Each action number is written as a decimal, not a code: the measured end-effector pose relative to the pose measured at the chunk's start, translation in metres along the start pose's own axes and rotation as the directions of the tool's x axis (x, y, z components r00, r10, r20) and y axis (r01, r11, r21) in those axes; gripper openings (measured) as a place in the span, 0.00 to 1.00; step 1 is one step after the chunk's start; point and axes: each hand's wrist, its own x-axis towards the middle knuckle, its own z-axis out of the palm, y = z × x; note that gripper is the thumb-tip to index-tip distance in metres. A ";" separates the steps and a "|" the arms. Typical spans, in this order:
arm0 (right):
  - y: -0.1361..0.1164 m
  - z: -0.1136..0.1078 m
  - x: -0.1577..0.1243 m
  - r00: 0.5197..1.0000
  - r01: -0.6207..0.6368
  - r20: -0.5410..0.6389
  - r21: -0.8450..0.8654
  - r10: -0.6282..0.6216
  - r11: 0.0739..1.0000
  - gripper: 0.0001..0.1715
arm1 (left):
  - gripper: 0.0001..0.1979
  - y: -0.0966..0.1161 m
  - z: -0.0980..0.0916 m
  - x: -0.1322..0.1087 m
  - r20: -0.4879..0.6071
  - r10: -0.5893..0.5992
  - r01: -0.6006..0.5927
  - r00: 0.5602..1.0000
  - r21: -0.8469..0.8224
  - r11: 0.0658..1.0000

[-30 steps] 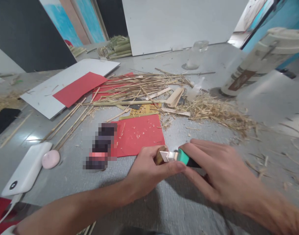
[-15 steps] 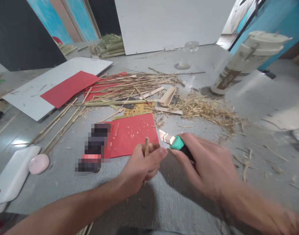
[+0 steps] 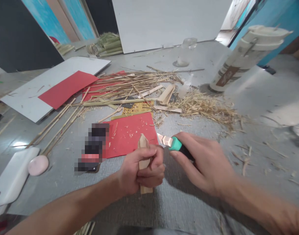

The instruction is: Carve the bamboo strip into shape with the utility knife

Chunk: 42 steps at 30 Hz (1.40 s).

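Observation:
My left hand [image 3: 146,169] is closed around a flat, pale strip of straw or split reed [image 3: 143,141], held upright with a pointed tip at the top. Its lower end shows below my fingers. In my right hand [image 3: 205,160] is a utility knife [image 3: 177,146] with a green and black handle. The knife's blade is out and points left, close to the left hand's knuckles. Behind the strip lies a red card [image 3: 130,133] scattered with small shavings. A phone [image 3: 94,167], its screen blurred out, rests at the card's left edge.
Long dry stalks [image 3: 134,81] lie beyond the card, by a yellow sandpaper sheet [image 3: 137,108] and a heap of shavings [image 3: 208,109]. A tall container [image 3: 247,58] stands back right. At left are a white power bank-like object [image 3: 14,176] and a round pink object [image 3: 38,165].
My left hand has turned the strip so that its broad face shows instead of its narrow edge. The knife has stayed nearly in place, its blade slightly lower and further left.

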 end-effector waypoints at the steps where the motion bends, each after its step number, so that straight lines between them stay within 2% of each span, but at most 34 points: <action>1: 0.000 0.001 0.000 1.000 -0.009 0.005 0.006 0.009 1.000 0.15 | 0.23 0.000 0.000 0.000 -0.007 -0.002 0.002 1.000 0.005 1.000; 9: 0.002 0.000 0.001 1.000 -0.014 0.024 0.029 0.013 0.999 0.16 | 0.18 0.000 0.001 0.000 -0.031 -0.009 0.010 0.999 0.019 1.000; 12: 0.001 -0.001 0.002 0.999 -0.029 0.033 0.030 0.028 0.999 0.16 | 0.15 -0.002 0.001 0.001 -0.111 0.069 -0.058 0.991 0.100 0.993; 14: 0.000 -0.001 0.003 0.999 -0.032 0.037 0.022 0.031 0.999 0.17 | 0.17 -0.004 0.001 0.001 -0.171 0.135 -0.104 0.976 0.175 0.979; 17: 0.000 0.001 0.003 0.998 -0.026 0.060 0.027 0.025 0.999 0.17 | 0.20 -0.008 -0.001 0.002 -0.179 0.196 -0.133 0.964 0.312 0.941; 21: -0.001 0.003 0.000 0.995 0.017 0.101 0.045 -0.021 0.999 0.17 | 0.26 -0.009 -0.001 0.003 -0.199 0.212 -0.091 0.957 0.488 0.868; 24: -0.002 0.003 -0.001 0.992 0.067 0.105 0.034 -0.071 0.997 0.16 | 0.29 -0.009 0.001 0.004 -0.220 0.225 -0.067 0.949 0.557 0.828; 28: -0.004 0.001 0.002 0.989 0.112 0.094 0.008 -0.112 0.994 0.14 | 0.27 -0.008 0.003 0.005 -0.219 0.274 -0.083 0.937 0.622 0.779; 33: -0.006 0.002 0.002 0.989 0.116 0.086 0.019 -0.117 0.993 0.14 | 0.26 -0.007 0.003 0.003 -0.234 0.315 -0.065 0.920 0.701 0.710; 35: -0.007 0.001 0.002 0.990 0.071 0.116 0.061 -0.077 0.996 0.14 | 0.26 -0.005 0.003 0.003 -0.245 0.326 -0.060 0.913 0.710 0.701; 37: -0.008 -0.001 0.004 0.980 -0.035 0.197 0.176 -0.001 0.984 0.13 | 0.26 -0.003 0.004 0.004 -0.252 0.329 -0.050 0.910 0.721 0.692; 39: -0.007 -0.007 0.008 0.942 -0.182 0.328 0.331 0.068 0.926 0.13 | 0.26 -0.001 0.004 0.004 -0.252 0.321 -0.033 0.913 0.739 0.673; 42: 0.000 -0.015 0.014 0.866 -0.348 0.496 0.499 0.068 0.793 0.14 | 0.28 0.001 0.003 0.004 -0.221 0.300 -0.019 0.928 0.775 0.631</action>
